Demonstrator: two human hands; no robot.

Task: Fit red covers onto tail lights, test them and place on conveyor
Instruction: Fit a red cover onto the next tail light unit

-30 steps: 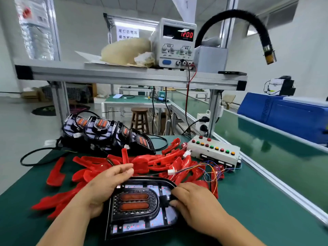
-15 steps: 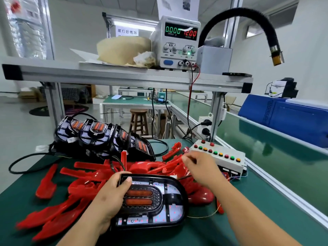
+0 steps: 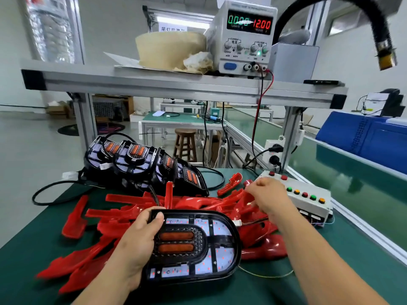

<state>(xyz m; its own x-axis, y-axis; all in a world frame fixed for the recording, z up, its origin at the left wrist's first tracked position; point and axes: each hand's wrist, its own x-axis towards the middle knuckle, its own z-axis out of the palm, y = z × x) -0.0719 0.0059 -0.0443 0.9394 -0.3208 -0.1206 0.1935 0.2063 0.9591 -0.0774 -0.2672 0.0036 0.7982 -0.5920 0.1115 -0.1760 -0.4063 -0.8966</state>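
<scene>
The left hand (image 3: 137,245) grips the near tail light (image 3: 218,236) by its left end, thumb curled over the top of the black rim and fingers out of sight beneath, holding it face up and tilted just above the green table (image 3: 343,280). The light's two orange bars sit near the thumb, and small red dots glow across its pale panels. A short lead with a white plug leaves the light's right side towards the right hand (image 3: 268,198), which hangs with curled fingers over the far edge of the heap of red covers (image 3: 123,219); whether it has hold of anything cannot be told. The covers lie loose across the table, behind and on both sides of the held light, and a thin wire (image 3: 266,275) trails on the mat by its right end. Just beyond the right hand sits a white button box (image 3: 308,203) with red, green and yellow buttons. Behind the covers, more tail lights (image 3: 134,159) stand leaning in a row. Above, a metal shelf (image 3: 154,81) carries a power supply (image 3: 242,53) reading 0.00 and 12.00. The green conveyor (image 3: 363,194) runs along the right side.
</scene>
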